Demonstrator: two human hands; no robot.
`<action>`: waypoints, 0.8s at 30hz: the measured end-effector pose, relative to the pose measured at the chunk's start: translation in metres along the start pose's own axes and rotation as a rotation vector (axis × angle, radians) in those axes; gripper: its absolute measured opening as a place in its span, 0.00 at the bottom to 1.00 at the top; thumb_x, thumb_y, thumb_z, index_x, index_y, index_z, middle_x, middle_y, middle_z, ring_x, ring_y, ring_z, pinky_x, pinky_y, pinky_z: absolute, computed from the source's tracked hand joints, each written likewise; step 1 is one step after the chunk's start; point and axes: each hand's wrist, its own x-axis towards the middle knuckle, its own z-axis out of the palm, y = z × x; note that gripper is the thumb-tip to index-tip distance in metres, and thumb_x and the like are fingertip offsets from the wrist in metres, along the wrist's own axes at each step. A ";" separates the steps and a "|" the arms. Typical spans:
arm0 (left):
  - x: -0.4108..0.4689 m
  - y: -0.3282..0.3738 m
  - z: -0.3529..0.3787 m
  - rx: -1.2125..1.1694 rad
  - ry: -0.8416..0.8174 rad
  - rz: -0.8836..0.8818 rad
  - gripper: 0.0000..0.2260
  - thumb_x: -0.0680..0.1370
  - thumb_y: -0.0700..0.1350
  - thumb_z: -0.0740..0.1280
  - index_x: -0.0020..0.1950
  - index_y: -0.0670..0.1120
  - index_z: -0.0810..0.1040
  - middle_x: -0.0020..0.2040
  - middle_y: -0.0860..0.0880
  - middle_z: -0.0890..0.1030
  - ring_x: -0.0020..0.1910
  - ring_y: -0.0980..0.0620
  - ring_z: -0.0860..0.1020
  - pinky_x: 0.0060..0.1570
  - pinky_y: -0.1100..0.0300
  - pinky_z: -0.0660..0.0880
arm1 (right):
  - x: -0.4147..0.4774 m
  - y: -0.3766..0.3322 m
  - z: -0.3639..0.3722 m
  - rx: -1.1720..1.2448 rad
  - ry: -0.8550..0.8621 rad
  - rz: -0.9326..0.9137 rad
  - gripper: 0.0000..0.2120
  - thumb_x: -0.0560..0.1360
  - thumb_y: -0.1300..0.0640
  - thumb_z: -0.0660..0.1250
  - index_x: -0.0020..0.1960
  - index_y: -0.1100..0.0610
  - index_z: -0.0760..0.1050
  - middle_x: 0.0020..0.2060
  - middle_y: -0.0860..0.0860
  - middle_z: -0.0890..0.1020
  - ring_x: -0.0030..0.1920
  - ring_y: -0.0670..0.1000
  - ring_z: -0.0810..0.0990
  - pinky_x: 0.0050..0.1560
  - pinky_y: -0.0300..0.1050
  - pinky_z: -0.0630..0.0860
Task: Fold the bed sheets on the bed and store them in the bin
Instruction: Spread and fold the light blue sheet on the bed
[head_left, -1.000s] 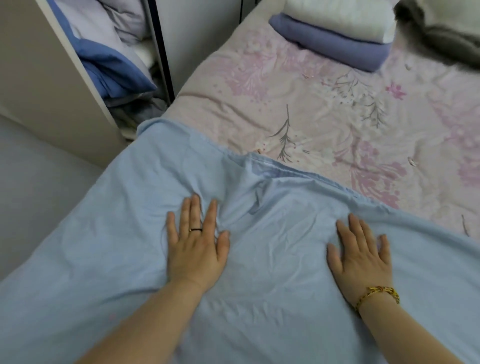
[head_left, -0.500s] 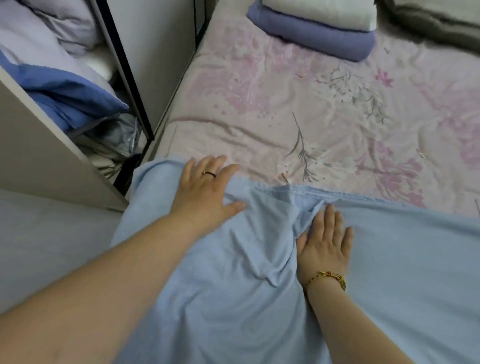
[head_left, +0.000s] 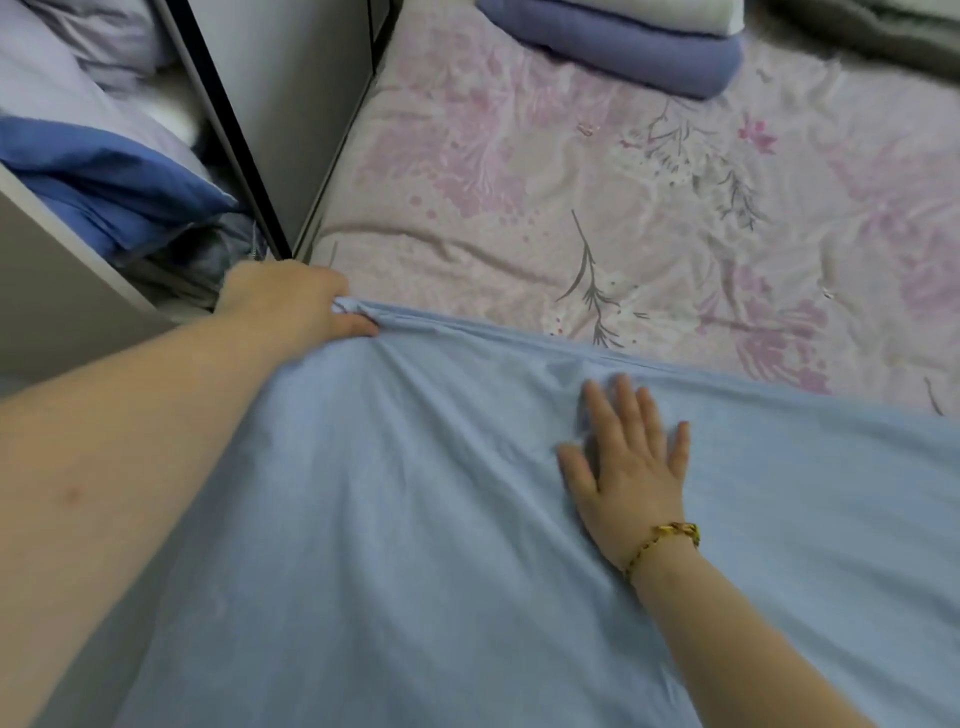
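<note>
A light blue bed sheet (head_left: 415, 519) lies spread over the near part of the bed, its far hem running across the frame. My left hand (head_left: 291, 306) grips the sheet's far left corner at the bed's edge, fingers curled round the bunched cloth. Creases fan out from that corner. My right hand (head_left: 628, 462), with a gold bracelet at the wrist, presses flat on the sheet just behind the hem, fingers straight. No bin is plainly in view.
The bed carries a pink floral cover (head_left: 597, 208). A folded purple-blue cloth (head_left: 623, 47) with a white one on top sits at the far end. At left, an open cabinet (head_left: 62, 301) holds blue bedding (head_left: 104, 176); its dark-edged door (head_left: 291, 104) stands against the bed.
My left hand slid left to the sheet's corner and closed on it, pulling the hem taut. My right hand moved right and stayed flat. The bulge between the hands has flattened.
</note>
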 end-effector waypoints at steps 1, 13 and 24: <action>0.002 -0.004 0.003 0.051 -0.010 -0.018 0.18 0.75 0.64 0.58 0.43 0.49 0.71 0.53 0.44 0.79 0.57 0.45 0.75 0.49 0.56 0.63 | 0.005 -0.003 0.005 -0.032 -0.044 -0.008 0.45 0.57 0.34 0.27 0.74 0.43 0.38 0.72 0.41 0.34 0.73 0.47 0.32 0.67 0.49 0.23; -0.013 0.024 0.021 -0.425 0.096 0.091 0.18 0.76 0.55 0.62 0.62 0.48 0.75 0.65 0.47 0.72 0.67 0.45 0.67 0.64 0.59 0.58 | 0.066 -0.024 -0.036 0.024 -0.014 -0.085 0.11 0.75 0.48 0.61 0.55 0.48 0.75 0.58 0.50 0.73 0.66 0.54 0.62 0.68 0.48 0.51; -0.059 0.048 0.050 -0.339 0.466 -0.110 0.16 0.75 0.36 0.61 0.62 0.42 0.74 0.70 0.38 0.67 0.71 0.42 0.63 0.69 0.41 0.44 | 0.067 -0.056 -0.003 -0.170 0.089 -0.044 0.26 0.81 0.58 0.45 0.76 0.51 0.40 0.75 0.55 0.39 0.75 0.56 0.38 0.71 0.58 0.32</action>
